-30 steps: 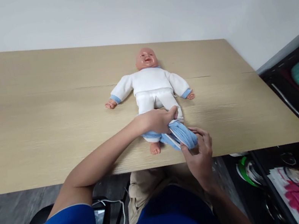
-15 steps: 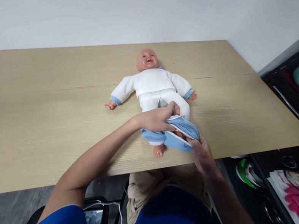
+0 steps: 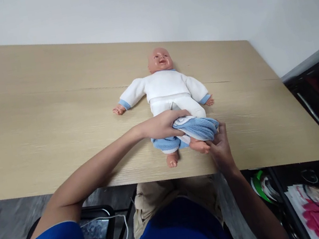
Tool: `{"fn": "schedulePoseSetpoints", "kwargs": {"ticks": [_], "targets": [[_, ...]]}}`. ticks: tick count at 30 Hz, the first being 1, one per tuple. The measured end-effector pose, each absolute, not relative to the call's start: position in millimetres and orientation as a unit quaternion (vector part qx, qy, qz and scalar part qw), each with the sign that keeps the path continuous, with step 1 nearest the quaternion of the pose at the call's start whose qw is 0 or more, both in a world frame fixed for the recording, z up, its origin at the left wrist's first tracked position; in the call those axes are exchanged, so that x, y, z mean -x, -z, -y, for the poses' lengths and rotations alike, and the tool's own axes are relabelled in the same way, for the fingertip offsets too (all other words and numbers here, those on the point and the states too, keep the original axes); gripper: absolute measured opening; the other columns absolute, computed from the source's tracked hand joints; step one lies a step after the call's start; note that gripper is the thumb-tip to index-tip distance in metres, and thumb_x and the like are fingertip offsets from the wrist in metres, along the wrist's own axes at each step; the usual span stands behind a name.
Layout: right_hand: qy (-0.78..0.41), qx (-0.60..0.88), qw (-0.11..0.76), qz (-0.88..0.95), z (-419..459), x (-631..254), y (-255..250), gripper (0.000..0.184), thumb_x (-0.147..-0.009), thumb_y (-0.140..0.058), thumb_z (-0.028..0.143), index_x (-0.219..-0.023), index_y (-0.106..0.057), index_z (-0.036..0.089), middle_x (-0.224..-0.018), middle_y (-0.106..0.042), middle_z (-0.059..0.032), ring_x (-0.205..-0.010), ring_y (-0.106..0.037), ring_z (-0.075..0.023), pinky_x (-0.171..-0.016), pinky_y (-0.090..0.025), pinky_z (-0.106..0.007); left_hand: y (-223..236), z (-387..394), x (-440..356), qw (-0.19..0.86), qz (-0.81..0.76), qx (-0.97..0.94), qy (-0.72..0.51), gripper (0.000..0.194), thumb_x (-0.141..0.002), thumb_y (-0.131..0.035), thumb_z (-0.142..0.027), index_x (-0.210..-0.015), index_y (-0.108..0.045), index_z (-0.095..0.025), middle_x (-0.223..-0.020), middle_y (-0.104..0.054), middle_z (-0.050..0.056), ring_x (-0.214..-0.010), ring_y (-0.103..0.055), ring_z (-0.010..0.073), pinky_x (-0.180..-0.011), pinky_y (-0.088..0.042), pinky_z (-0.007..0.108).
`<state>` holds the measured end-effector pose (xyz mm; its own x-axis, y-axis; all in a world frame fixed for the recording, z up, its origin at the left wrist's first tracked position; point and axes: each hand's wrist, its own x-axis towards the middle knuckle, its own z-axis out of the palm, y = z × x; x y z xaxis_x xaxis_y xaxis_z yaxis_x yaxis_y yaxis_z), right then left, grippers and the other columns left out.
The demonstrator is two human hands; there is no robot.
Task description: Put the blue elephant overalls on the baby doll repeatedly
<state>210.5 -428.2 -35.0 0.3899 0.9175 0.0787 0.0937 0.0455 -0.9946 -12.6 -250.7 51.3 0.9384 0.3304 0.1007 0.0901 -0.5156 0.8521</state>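
The person's left hand (image 3: 162, 124) reaches in sideways over the legs of the doll (image 3: 167, 85), gripping the bunched blue trousers (image 3: 202, 127). The right hand (image 3: 221, 147) angles up from below, closed on the cloth's other end beside a bare foot (image 3: 200, 145). The doll lies face up on the table (image 3: 38, 116). Cloth hides some fingertips; its lower legs are partly covered.
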Motion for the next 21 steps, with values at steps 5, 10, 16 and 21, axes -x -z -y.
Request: {"fn": "schedulePoseSetpoints", "kwargs": {"ticks": [5, 10, 16, 21], "targets": [[-0.347, 0.592, 0.459, 0.564, 412.7, -242.4, 11.2, 0.039, -0.093, -0.089, 0.044, -0.124, -0.073, 0.027, -0.119, -0.085, -0.0069, -0.114, -0.081, -0.0331, -0.107, -0.067, -0.052, -54.4, 252.2, 20.7, 0.426, -0.127, -0.885, -0.141, 0.034, -0.105, -0.082, -0.055, -0.1, -0.075, -0.023, -0.105, -0.079, 0.008, -0.11, -0.067, 0.0295, -0.106, -0.051, 0.042], [-0.327, 0.551, 0.324, 0.696, 395.0, -267.8, -21.1, 0.042, -0.095, -0.095, 0.055, -0.121, -0.08, 0.027, -0.121, -0.08, -0.0063, -0.117, -0.075, -0.033, -0.112, -0.062, -0.052, -46.3, 258.9, 47.7, 0.348, -0.188, -0.9, -0.186, 0.051, -0.103, -0.086, -0.07, -0.124, -0.08, -0.024, -0.154, -0.074, 0.016, -0.146, -0.06, 0.0394, -0.135, -0.042, 0.057], [-0.343, 0.489, 0.327, 0.732, 363.1, -275.1, -28.4, 0.038, -0.099, -0.089, 0.062, -0.109, -0.077, 0.028, -0.116, -0.074, -0.0052, -0.113, -0.071, -0.0299, -0.108, -0.062, -0.048, -34.2, 242.0, 82.4, 0.331, -0.194, -0.904, -0.188, 0.049, -0.097, -0.091, -0.066, -0.126, -0.079, -0.028, -0.184, -0.056, 0.014, -0.167, -0.045, 0.0444, -0.148, -0.031, 0.065], [-0.418, 0.497, 0.393, 0.651, 311.6, -268.3, -23.8, 0.038, -0.093, -0.086, 0.062, -0.1, -0.071, 0.028, -0.09, -0.062, 0.0019, -0.087, -0.06, -0.0224, -0.081, -0.056, -0.036, -27.7, 228.2, 77.3, 0.44, -0.225, -0.839, -0.23, 0.041, -0.105, -0.081, -0.057, -0.129, -0.078, -0.024, -0.159, -0.076, 0.015, -0.151, -0.064, 0.0369, -0.138, -0.044, 0.054]]}}
